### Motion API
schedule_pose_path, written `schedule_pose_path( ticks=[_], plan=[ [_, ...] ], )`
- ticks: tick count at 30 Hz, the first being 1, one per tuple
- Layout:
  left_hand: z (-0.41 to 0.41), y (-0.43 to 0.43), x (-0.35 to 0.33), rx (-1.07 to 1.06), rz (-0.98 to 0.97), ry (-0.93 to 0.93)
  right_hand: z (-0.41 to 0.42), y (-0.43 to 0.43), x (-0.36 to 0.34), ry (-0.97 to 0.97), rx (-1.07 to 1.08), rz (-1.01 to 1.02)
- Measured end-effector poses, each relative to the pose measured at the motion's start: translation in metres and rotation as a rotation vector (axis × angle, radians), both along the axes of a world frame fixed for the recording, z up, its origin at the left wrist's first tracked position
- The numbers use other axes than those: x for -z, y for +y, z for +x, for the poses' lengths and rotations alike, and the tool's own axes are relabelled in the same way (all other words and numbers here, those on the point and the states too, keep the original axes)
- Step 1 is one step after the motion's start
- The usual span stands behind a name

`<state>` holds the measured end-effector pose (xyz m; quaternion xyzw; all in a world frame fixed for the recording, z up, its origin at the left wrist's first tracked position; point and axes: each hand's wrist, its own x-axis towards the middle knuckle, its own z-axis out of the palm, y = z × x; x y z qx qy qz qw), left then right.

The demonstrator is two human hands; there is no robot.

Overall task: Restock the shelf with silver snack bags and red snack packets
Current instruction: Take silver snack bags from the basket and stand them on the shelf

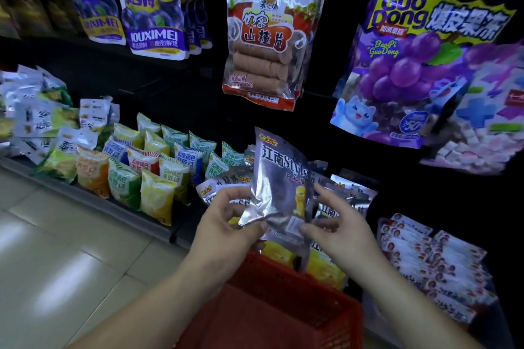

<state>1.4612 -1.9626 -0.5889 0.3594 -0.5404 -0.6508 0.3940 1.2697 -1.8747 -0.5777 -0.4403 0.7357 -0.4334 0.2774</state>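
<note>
hands meet on one silver snack bag point(279, 178), which stands upright between them with its printed face toward the camera. left hand point(226, 224) pinches the bag's crumpled lower left corner between thumb and curled fingers. right hand point(337, 224) grips the lower right corner, thumb pressed on the front beside a small white label and fingers reaching up behind the bag's right edge.

just behind the held bag, on both sides of the grip, more silver bags point(350, 194) of the same print lie heaped on the dark shelf point(136, 208). right of the right hand and a little lower, red-printed snack packets point(425, 258) lie stacked in flat overlapping rows. directly beneath the grip and the wrists sits a red basket point(283, 309), its mesh wall facing up at the camera; yellow packaging shows between its far rim and the held bag.

left of the left hand, small colourful bags point(147, 170) stand in rows along the shelf, above pale tiled floor point(56, 235). above the grip hang a hawthorn-slice bag point(263, 37) and, to the upper right, a purple grape bag point(419, 65).
</note>
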Motion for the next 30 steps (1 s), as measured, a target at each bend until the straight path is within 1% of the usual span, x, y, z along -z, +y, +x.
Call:
schedule_pose_path(
  ticks=[1,2,5,6,8,9,11,13,15,17,18,20,21,22,25,26,28,30],
  plan=[
    [-0.001,0.002,0.001,-0.008,-0.049,-0.031,0.004,-0.001,0.000,0.010,0.005,-0.036],
    [-0.002,0.006,0.002,-0.013,-0.111,-0.072,0.009,-0.001,0.000,-0.054,0.003,-0.087],
    [-0.009,0.020,0.008,0.006,-0.329,-0.157,0.027,-0.003,-0.007,-0.462,-0.018,-0.183],
    [-0.010,0.023,0.012,0.018,-0.416,-0.175,0.030,-0.004,-0.008,-0.561,-0.021,-0.192],
    [-0.013,0.030,0.020,0.092,-0.585,-0.234,0.031,-0.005,-0.007,-0.675,0.014,-0.197],
    [-0.014,0.032,0.021,0.143,-0.626,-0.245,0.030,-0.005,-0.006,-0.696,0.042,-0.188],
    [-0.016,0.033,0.023,0.228,-0.600,-0.221,0.025,-0.007,0.000,-0.698,0.101,-0.162],
    [-0.017,0.028,0.025,0.212,-0.514,-0.192,0.017,-0.008,0.005,-0.717,0.165,-0.146],
    [-0.014,0.017,0.026,0.057,-0.438,-0.234,0.008,-0.009,0.008,-0.766,0.166,-0.147],
    [-0.009,0.002,0.023,-0.073,-0.370,-0.320,0.006,-0.008,0.008,-0.819,0.096,-0.131],
    [-0.005,-0.005,0.021,-0.064,-0.277,-0.301,0.008,-0.007,0.006,-0.849,0.049,-0.117],
    [0.001,-0.020,0.017,0.030,-0.041,-0.177,0.013,-0.007,0.008,-0.891,-0.004,-0.082],
    [0.003,-0.026,0.015,0.059,0.002,-0.160,0.016,-0.008,0.009,-0.877,-0.012,-0.066],
    [0.005,-0.032,0.015,0.075,-0.015,-0.174,0.017,-0.010,0.010,-0.812,0.007,-0.055],
    [0.010,-0.043,0.014,0.072,-0.107,-0.232,0.021,-0.021,0.008,-0.444,0.117,-0.035],
    [0.012,-0.048,0.015,0.060,-0.141,-0.272,0.021,-0.028,0.007,-0.375,0.146,-0.055],
    [0.017,-0.063,0.018,0.053,-0.190,-0.334,0.022,-0.047,0.010,-0.336,0.164,-0.087],
    [0.022,-0.086,0.023,0.040,-0.246,-0.366,0.024,-0.074,0.015,-0.345,0.177,-0.078]
  ],
)
